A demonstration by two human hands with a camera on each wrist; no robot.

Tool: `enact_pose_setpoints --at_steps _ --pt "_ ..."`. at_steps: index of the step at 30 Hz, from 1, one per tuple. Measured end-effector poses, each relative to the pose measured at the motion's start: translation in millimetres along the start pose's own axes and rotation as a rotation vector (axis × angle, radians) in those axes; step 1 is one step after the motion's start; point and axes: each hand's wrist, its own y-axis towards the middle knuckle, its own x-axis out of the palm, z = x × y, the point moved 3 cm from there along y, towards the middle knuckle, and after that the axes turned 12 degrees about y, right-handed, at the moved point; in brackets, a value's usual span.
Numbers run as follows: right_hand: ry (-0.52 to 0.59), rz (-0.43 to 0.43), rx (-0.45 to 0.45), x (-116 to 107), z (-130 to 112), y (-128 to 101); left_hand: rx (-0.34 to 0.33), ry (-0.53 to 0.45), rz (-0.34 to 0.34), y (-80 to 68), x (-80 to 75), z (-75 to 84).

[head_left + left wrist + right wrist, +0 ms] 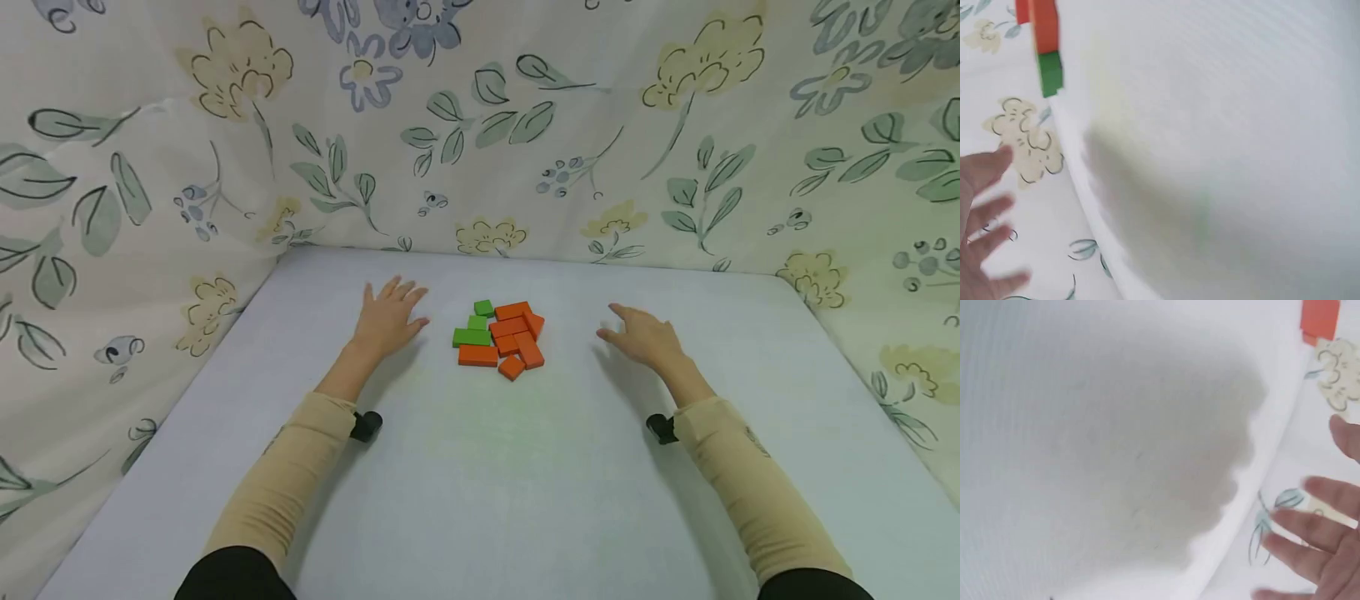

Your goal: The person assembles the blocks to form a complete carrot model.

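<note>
Left hand (pixel 388 318) & right hand (pixel 643 337) hover w/ fingers spread wide, holding nothing — orange and green blocks (pixel 501 337) clustered between them, mid-table (pixel 525 467), toward the far edge.

Pale table (pixel 480 500) beneath floral cloth backdrop (pixel 525 125) on three sides

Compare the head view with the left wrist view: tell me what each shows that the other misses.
Only the head view shows the whole cluster of orange and green blocks, the right hand open beside it, and both sleeves. Only the left wrist view shows the left hand's spread fingers close up, blurred, holding nothing. Both show the left hand, orange and green blocks, the pale table and the floral cloth.
</note>
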Motion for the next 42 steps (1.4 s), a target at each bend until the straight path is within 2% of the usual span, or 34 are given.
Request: enact_pose_setpoints --at_steps 2,5,7,10,16,29,32,34,42 --pt "0.058 -0.071 0.003 2.4 -3.7 -3.4 0.127 -0.088 0.000 1.5 -1.1 9.7" --pt "0.148 -0.151 -0.026 6.6 -12.5 -7.0 0.294 -0.198 -0.047 4.5 -0.8 28.4" --pt "0.200 -0.203 -0.058 10.2 -19.8 -8.8 0.370 -0.238 -0.099 6.2 0.7 41.6" --pt "0.259 -0.266 -0.103 16.0 -30.2 -11.4 0.438 -0.277 -0.169 10.3 3.1 59.5" --pt "0.311 -0.312 -0.164 25.3 -48.8 -18.9 0.451 -0.251 -0.284 17.3 5.6 79.1" --pt "0.294 -0.330 -0.210 30.9 -62.2 -22.7 0.439 -0.113 -0.461 20.7 0.6 87.4" --pt "0.283 -0.326 -0.218 32.4 -61.2 -22.5 0.453 -0.108 -0.468 17.5 -4.2 90.2" --pt "0.283 -0.320 -0.219 33.0 -60.7 -22.7 0.473 -0.116 -0.448 14.5 -8.3 92.2" --pt "0.315 -0.304 -0.238 33.8 -60.1 -23.6 0.478 -0.312 -0.363 -3.8 -20.1 97.5"
